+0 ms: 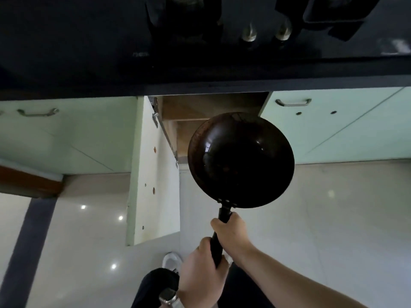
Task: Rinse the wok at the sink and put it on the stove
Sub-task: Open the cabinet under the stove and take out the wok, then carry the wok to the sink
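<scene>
A dark round wok (241,160) with a long black handle hangs in the air in front of an open lower cabinet, its bowl facing up. My right hand (232,235) grips the upper part of the handle. My left hand (201,271) is closed around the handle's lower end, with a watch on its wrist. The black glass stove (200,41) runs along the top of the view, with two knobs (265,32) and dark burner grates. No sink is in view.
A pale green cabinet door (155,170) stands open to the left of the wok, and the cabinet opening (211,107) lies behind it. Closed green doors with metal handles flank it. Glossy floor tiles lie below, with my shoe (171,260) near the bottom.
</scene>
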A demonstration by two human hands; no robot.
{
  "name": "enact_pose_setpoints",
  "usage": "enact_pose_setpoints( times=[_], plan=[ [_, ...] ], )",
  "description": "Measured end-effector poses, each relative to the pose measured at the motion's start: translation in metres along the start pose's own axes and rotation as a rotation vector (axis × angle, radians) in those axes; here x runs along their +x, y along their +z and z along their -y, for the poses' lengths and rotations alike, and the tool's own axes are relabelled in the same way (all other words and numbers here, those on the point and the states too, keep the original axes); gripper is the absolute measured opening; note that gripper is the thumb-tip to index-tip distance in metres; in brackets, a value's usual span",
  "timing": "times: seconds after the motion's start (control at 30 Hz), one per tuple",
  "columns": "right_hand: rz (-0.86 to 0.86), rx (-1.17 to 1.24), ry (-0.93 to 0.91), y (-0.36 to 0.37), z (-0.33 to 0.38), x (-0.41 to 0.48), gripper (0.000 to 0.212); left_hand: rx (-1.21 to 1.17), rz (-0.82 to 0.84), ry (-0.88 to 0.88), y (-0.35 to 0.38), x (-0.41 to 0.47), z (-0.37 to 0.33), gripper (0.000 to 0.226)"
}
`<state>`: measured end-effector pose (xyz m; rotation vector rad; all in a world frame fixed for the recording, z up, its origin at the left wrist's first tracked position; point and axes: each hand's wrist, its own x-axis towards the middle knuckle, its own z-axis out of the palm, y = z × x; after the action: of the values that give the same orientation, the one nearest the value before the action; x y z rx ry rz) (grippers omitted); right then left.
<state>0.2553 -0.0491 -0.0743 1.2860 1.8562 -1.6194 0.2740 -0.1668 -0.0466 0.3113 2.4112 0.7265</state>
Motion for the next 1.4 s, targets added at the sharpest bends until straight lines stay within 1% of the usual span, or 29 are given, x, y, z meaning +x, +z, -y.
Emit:
enact_pose_setpoints(
  times=[0.13, 0.27, 0.43, 0.6, 0.77, 0.9, 1.13, 1.27, 1.4],
  plan=[
    [-0.073, 0.049, -0.008, -0.03, 0.013, -0.042, 0.021, 0.03, 0.045, 0.065, -0.018, -0.027, -0.033, 0.02],
    [-0.174, 0.154, -0.028, -0.064, 0.032, -0.087, 0.021, 0.065, 0.089, 0.146, -0.044, -0.051, -0.074, 0.024],
    [-0.306, 0.252, -0.066, -0.097, 0.054, -0.14, 0.021, 0.124, 0.175, 0.309, -0.081, -0.072, -0.119, 0.021],
    [-0.507, 0.34, -0.079, -0.122, 0.078, -0.181, 0.026, 0.066, 0.243, 0.453, -0.115, -0.083, -0.159, 0.011],
    [-0.698, 0.415, -0.138, -0.143, 0.093, -0.224, 0.028, -0.033, 0.347, 0.549, -0.135, -0.098, -0.188, 0.009],
    [-0.807, 0.457, -0.167, -0.159, 0.102, -0.251, 0.027, -0.053, 0.382, 0.673, -0.146, -0.106, -0.21, 0.009],
    [-0.931, 0.601, -0.179, -0.198, 0.103, -0.289, 0.028, -0.038, 0.431, 0.881, -0.146, -0.118, -0.258, 0.012],
    [-1.007, 0.672, -0.169, -0.226, 0.088, -0.309, 0.026, -0.03, 0.462, 0.947, -0.126, -0.133, -0.285, 0.013],
    [-1.06, 0.718, -0.233, -0.261, 0.067, -0.326, 0.025, -0.002, 0.477, 1.015, -0.095, -0.148, -0.316, 0.012]
  ],
)
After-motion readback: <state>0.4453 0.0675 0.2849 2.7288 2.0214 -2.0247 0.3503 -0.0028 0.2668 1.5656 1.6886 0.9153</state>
